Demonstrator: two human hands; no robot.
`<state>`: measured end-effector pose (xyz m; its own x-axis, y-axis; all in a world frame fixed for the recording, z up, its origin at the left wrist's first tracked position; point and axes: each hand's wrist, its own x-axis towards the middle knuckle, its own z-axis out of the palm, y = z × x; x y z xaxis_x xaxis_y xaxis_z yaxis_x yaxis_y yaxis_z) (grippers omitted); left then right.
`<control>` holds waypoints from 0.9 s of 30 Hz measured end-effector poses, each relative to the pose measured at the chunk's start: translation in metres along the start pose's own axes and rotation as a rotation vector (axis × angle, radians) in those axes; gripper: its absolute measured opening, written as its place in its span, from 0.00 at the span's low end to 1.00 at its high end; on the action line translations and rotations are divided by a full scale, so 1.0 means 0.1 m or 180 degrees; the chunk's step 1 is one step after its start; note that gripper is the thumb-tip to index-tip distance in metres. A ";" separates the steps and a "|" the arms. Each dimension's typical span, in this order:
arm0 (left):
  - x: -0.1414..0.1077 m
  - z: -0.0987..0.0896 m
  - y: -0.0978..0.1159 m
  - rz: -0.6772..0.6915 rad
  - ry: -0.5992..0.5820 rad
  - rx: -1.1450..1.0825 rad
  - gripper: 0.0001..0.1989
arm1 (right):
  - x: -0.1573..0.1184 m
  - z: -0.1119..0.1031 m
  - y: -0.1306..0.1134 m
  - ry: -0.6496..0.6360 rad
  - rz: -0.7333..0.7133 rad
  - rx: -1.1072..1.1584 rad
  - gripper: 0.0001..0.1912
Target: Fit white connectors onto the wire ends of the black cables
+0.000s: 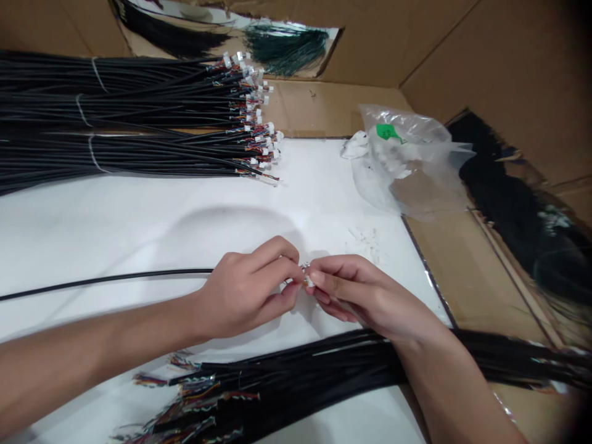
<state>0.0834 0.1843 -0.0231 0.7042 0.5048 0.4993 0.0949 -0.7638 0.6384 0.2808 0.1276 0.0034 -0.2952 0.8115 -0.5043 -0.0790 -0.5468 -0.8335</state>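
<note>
A single black cable (139, 275) runs from the left edge into my left hand (256, 287), whose fingers are closed on its wire end. Touching those fingertips, my right hand (356, 287) pinches a small white connector (309, 281). Thin wires show only in part between the two hands; how they sit in the connector is hidden by the fingers. Several small loose white pieces (367, 243) lie on the white surface (222, 216) just beyond my right hand.
Tied bundles of black cables (152, 117) with white connectors lie at the back left. A clear plastic bag (416, 160) stands at the back right. Another black cable bundle (314, 376) with bare coloured wire ends passes beneath my right forearm. Cardboard walls (370, 43) enclose the back and right.
</note>
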 end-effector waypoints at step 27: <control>0.04 0.04 -0.03 -0.0230 0.0416 -0.0694 0.04 | -0.02 0.02 -0.03 0.0295 -0.0119 -0.0541 0.20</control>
<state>0.0887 0.1866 -0.0252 0.6030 0.6133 0.5102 -0.0223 -0.6263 0.7792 0.2796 0.1279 0.0075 -0.2055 0.8504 -0.4843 0.0760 -0.4795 -0.8742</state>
